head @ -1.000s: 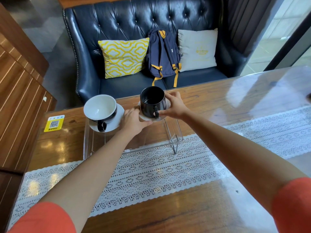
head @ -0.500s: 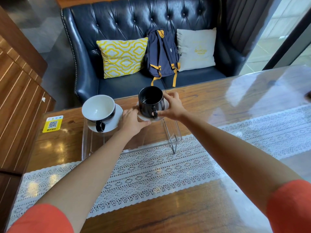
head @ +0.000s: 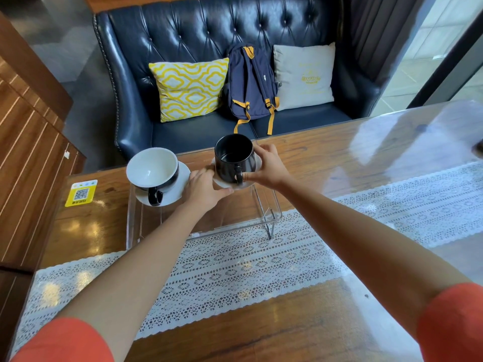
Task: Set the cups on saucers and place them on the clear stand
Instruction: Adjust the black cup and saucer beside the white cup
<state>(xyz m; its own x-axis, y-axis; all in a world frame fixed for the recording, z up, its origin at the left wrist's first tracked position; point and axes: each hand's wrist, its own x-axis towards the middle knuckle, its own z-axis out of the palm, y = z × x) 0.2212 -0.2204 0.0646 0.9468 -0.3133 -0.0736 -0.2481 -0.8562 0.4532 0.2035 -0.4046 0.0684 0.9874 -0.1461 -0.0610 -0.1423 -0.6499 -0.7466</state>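
Over clear stand (head: 271, 212) R end, both hands' grip pinching saucer (head: 248, 182) rim w/ black cup (head: 234, 159): left hand (head: 202, 189), right hand (head: 269, 167).

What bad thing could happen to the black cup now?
The black cup only sits loose on its saucer, and both hands, left hand and right hand, hold the saucer's rim, so a tilt might slide the cup off. The clear stand is hard to see, so the saucer could land partly over its edge. The white cup on its own saucer is close beside the left hand and might get bumped.
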